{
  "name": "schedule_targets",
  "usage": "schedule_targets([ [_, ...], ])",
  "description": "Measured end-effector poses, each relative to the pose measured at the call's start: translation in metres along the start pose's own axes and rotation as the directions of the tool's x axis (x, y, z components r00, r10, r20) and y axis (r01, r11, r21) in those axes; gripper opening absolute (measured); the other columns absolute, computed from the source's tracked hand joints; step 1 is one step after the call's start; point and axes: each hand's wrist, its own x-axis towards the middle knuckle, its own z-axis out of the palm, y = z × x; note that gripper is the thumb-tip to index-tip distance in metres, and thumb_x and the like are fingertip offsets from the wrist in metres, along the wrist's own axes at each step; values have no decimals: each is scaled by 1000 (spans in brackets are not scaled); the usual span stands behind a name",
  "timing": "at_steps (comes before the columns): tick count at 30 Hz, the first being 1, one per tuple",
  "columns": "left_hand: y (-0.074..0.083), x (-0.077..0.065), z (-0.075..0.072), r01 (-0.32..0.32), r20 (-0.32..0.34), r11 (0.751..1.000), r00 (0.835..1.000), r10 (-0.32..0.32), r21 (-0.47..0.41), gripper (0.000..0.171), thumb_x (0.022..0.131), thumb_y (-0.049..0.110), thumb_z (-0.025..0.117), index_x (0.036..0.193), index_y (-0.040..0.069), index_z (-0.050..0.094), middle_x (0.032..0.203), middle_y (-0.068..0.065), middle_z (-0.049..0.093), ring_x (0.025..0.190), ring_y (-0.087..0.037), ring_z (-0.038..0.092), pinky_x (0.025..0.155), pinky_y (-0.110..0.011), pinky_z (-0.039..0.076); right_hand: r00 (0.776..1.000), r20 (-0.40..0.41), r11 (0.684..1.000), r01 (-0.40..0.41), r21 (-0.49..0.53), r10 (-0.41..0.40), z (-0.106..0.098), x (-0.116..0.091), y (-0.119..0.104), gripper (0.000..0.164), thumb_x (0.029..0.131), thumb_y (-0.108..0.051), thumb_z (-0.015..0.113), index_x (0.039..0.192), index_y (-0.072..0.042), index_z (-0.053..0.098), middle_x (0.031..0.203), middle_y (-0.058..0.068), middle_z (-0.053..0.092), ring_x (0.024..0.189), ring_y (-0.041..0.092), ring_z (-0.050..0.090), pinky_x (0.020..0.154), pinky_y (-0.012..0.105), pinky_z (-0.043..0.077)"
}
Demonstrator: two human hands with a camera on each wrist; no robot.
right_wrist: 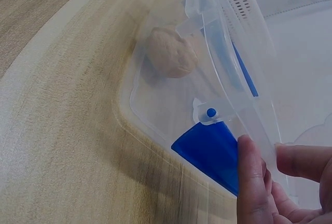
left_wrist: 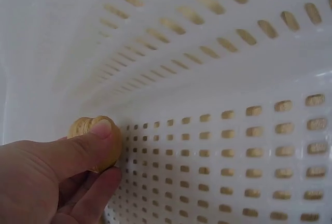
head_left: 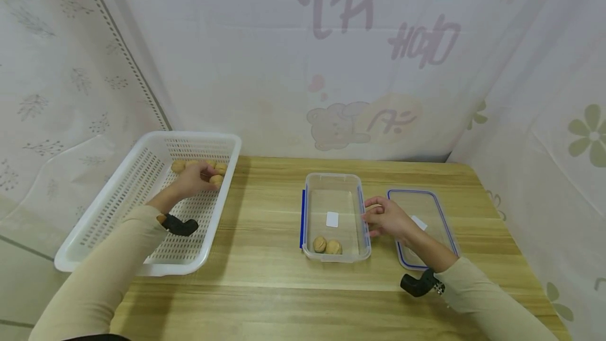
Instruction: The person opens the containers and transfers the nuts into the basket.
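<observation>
My left hand (head_left: 189, 180) reaches into a white perforated plastic basket (head_left: 234, 172). Thumb and fingers pinch a walnut (left_wrist: 111, 146) near the basket's wall. Other walnuts (head_left: 178, 166) lie at the basket's far end, partly hidden behind that hand. A clear plastic food box (head_left: 331, 199) with blue side latches stands on the table, and two walnuts (head_left: 326, 246) sit in its near end. At the box's right side, my right hand (head_left: 385, 218) holds the wall between thumb and fingers. The right wrist view shows a blue latch (right_wrist: 210, 151) beside the fingers.
A clear lid (head_left: 428, 207) with a blue seal lies on the wooden table (head_left: 265, 299) right of the box, partly under the right forearm. Patterned cloth (head_left: 265, 67) hangs behind the table and at both sides. Each wrist carries a black camera mount.
</observation>
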Motion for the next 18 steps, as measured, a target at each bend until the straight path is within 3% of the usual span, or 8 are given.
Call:
schedule_targets([
  [12, 4, 4, 8, -14, 23, 1000, 1000, 15, -27, 37, 88, -5, 74, 119, -16, 57, 123, -35, 57, 117, -53, 55, 101, -60, 46, 1000, 6, 1000, 7, 6, -7, 1, -1, -2, 43, 100, -1, 63, 136, 6, 42, 102, 12, 63, 85, 19, 63, 68, 34, 62],
  [18, 3, 5, 9, -30, 9, 999, 999, 31, -17, 37, 90, -2, 75, 121, -15, 58, 120, -33, 60, 114, -48, 57, 100, -58, 47, 1000, 0, 1000, 7, 7, -7, 1, 1, 0, 42, 99, 0, 63, 135, 7, 42, 100, 11, 63, 84, 18, 62, 68, 33, 62],
])
